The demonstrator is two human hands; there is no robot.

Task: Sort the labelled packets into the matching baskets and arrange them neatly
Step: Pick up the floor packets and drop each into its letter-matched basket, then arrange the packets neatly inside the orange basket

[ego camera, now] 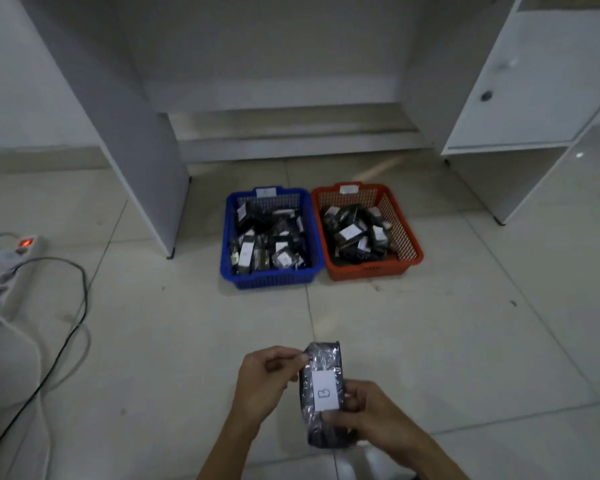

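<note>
Packet point(323, 393) labelled B runs lengthwise away from me, pinched at its far corner by my left hand point(264, 382), gripped low by my right hand point(368, 414). Beyond both: blue basket point(229, 233), orange basket point(409, 237), unobstructed.

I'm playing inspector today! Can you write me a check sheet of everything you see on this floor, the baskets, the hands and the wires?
Surface: pale tiled floor, a few dark specks.
Job's things: dark packet with a white label reading B, held above the floor; blue basket and orange basket side by side, both holding labelled packets.
Clutter: nothing seen.
Grippers: left hand pinches the packet's upper edge; right hand grips its lower part.
Cables: power strip with a lit red switch; black cable trails across the floor.
Surroundings: white desk panels, white cabinet.
</note>
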